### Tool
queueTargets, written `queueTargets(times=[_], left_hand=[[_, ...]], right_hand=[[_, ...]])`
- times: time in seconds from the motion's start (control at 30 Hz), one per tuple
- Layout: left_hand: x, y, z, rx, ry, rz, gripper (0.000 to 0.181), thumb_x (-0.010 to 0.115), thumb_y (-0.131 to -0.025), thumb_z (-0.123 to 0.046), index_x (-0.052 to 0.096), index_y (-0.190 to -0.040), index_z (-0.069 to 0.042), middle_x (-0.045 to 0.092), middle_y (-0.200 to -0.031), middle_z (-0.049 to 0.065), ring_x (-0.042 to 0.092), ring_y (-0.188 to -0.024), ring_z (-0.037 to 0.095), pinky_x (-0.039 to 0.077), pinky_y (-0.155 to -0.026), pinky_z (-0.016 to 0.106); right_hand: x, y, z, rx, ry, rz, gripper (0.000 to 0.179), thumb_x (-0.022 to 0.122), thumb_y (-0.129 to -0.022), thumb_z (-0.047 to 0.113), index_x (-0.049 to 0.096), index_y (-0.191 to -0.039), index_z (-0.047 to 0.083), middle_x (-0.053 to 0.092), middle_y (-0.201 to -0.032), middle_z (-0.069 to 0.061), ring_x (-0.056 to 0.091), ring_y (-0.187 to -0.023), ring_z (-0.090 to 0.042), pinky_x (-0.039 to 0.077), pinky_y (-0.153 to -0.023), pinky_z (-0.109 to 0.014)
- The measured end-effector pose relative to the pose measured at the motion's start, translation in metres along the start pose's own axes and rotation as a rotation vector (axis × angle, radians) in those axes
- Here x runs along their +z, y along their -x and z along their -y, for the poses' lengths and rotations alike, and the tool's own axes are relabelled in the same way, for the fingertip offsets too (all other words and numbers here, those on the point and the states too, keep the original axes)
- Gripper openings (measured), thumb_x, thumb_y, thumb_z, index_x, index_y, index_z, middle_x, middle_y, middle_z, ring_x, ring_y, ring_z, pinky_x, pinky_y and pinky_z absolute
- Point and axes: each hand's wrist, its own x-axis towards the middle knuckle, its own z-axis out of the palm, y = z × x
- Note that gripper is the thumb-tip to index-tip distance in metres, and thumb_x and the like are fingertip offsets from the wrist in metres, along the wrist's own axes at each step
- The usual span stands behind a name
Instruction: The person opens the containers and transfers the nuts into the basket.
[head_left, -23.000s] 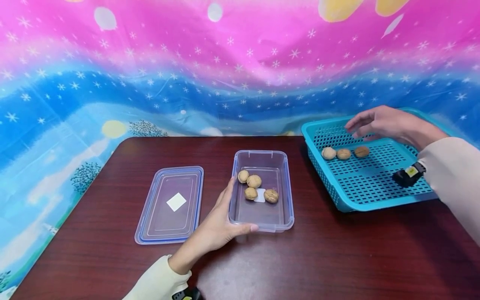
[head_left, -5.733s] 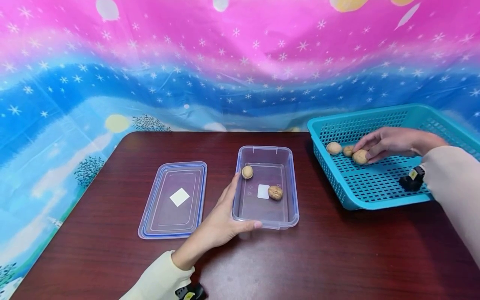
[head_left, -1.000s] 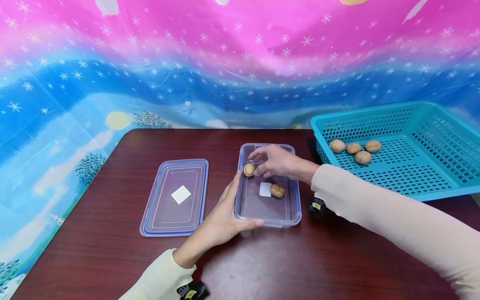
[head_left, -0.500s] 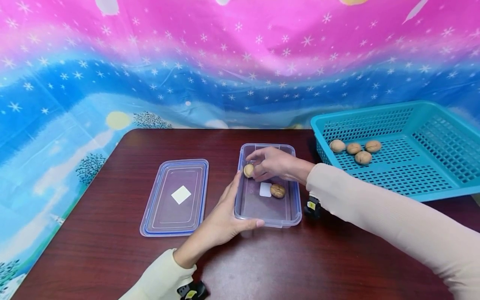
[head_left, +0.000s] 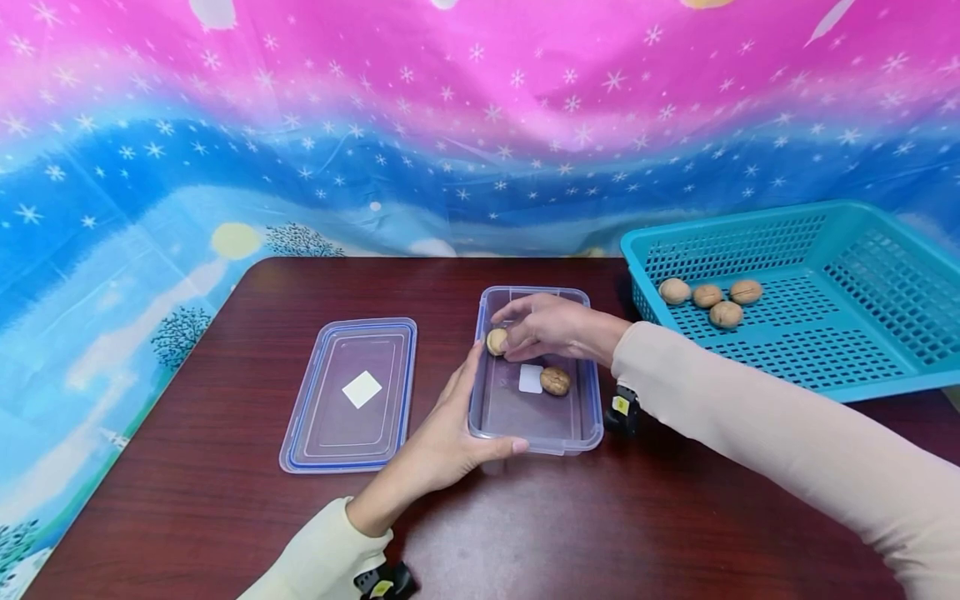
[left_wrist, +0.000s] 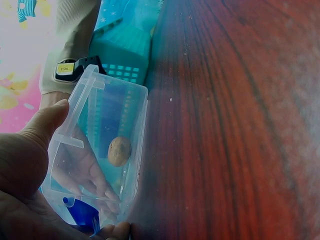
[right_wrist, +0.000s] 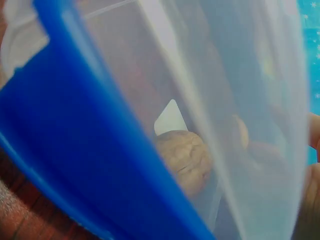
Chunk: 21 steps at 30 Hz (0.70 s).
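Observation:
On the table stands a clear plastic food container (head_left: 517, 421) with a white label on its floor. My left hand (head_left: 438, 442) grips its near left corner, thumb over the near rim, fingers along the left wall. My right hand (head_left: 558, 325) reaches inside, its thumb and fingers curled at a pale walnut (head_left: 497, 342) by the left wall, hiding its right side. A browner walnut (head_left: 555, 382) lies beside the label; the left wrist view shows a walnut (left_wrist: 120, 151) through the clear wall. A blue clip flap (right_wrist: 85, 130) fills much of the right wrist view.
A clear lid (head_left: 330, 437) with a blue seal and white square sticker lies flat left of the container. At the right, a turquoise perforated basket (head_left: 795, 308) holds several walnuts (head_left: 726, 315). A patterned cloth (head_left: 450, 167) hangs behind the brown table (head_left: 187, 417).
Several seconds ago my right hand was at a walnut in the basket; a second ago it was over the container. Its fingers have since closed in on the pale walnut. My left hand stays put.

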Motion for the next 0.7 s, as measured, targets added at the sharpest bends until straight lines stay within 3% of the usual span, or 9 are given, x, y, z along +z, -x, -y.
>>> queueTargets(times=[0.33, 0.7], left_hand=[[0.0000, -0.0007, 0.0003, 0.010, 0.006, -0.002, 0.129, 0.093, -0.079, -0.033, 0.002, -0.170, -0.032, 0.016, -0.175, 0.008, 0.024, -0.158, 0.031, 0.026, -0.124, 0.061], [0.0001, -0.0003, 0.0005, -0.015, 0.003, -0.002, 0.130, 0.093, -0.079, -0.034, 0.001, -0.170, -0.028, 0.013, -0.176, 0.007, 0.020, -0.159, 0.030, 0.024, -0.126, 0.060]], right_hand=[[-0.0005, 0.0026, 0.0002, -0.020, 0.047, 0.051, 0.057, 0.059, -0.095, -0.007, 0.049, -0.151, -0.003, 0.057, -0.144, -0.021, 0.060, -0.120, -0.023, 0.047, -0.115, -0.047], [-0.0021, 0.0017, 0.0008, -0.051, 0.057, -0.028, 0.047, 0.058, -0.094, -0.010, 0.054, -0.140, -0.005, 0.054, -0.121, -0.012, 0.060, -0.101, -0.018, 0.052, -0.109, -0.046]])
